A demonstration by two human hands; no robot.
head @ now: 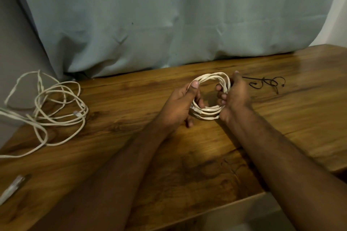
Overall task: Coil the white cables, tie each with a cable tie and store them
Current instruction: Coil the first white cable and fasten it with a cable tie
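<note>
I find myself in a domestic room, most likely a home desk or bedroom corner. I am working at a glossy brown wood-grain tabletop (187, 155) pushed against a pale grey-green fabric curtain (150, 15) that hangs in soft folds down behind its far edge, with plain painted wall (16, 43) visible at the left. The lighting is dim and warm, as in a dwelling.

Wooden table (187, 165), pale blue curtain (169, 15) behind — dim light
</note>
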